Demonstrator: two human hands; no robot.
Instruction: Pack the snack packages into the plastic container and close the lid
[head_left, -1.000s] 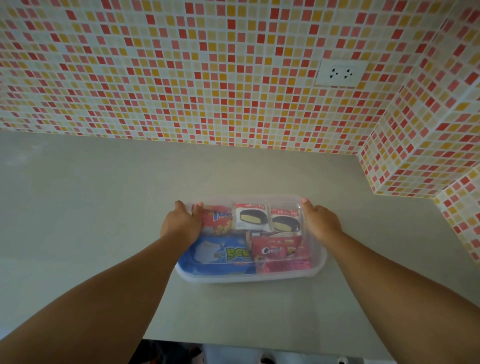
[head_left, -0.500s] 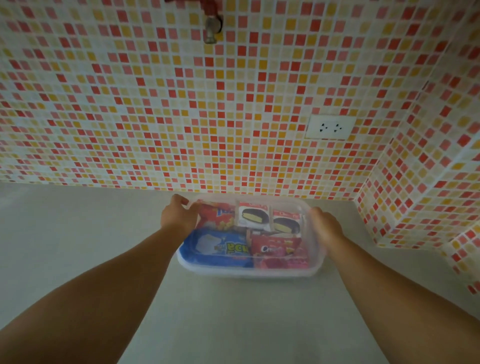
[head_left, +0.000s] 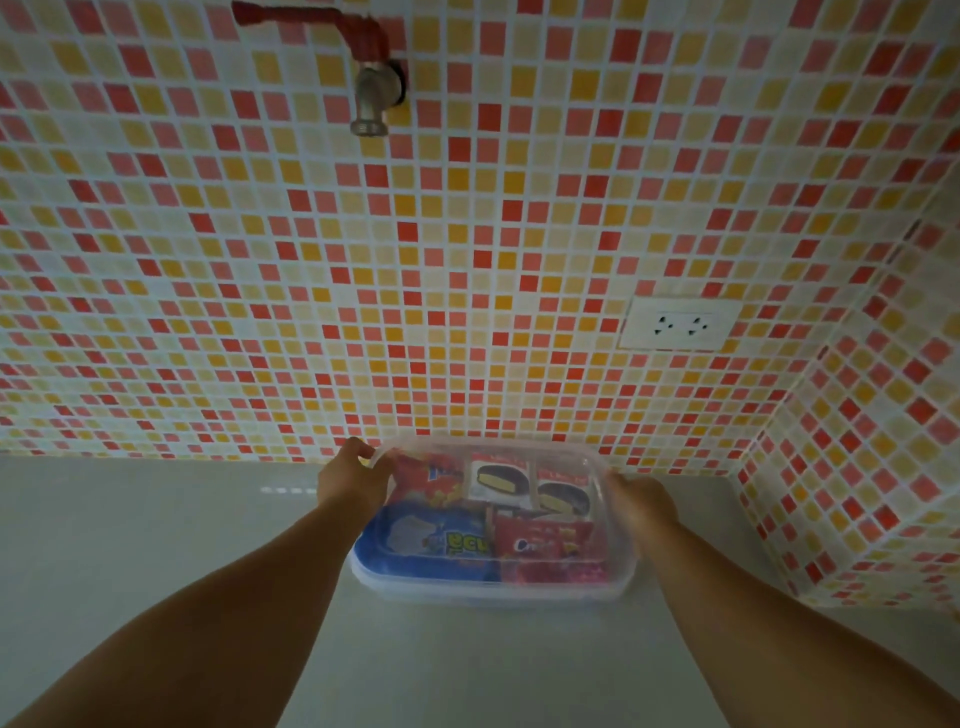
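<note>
Both arms outstretched; left hand (head_left: 353, 480), right hand (head_left: 641, 501) grip container (head_left: 493, 584) ends

Clear plastic container (head_left: 615, 525); glossy snack wrappers (head_left: 441, 540); matt grey counter (head_left: 156, 519); metal tap (head_left: 375, 98).

Little lettering can be read here. The blue packet (head_left: 434, 540) in the clear plastic container (head_left: 621, 564) carries large yellow-green letters, cut off and blurred, that cannot be made out as a word. The red packet (head_left: 545, 543) beside it shows white lettering beginning with a round "O", possibly "Oreo". The print on the other wrappers is too blurred to read.
</note>
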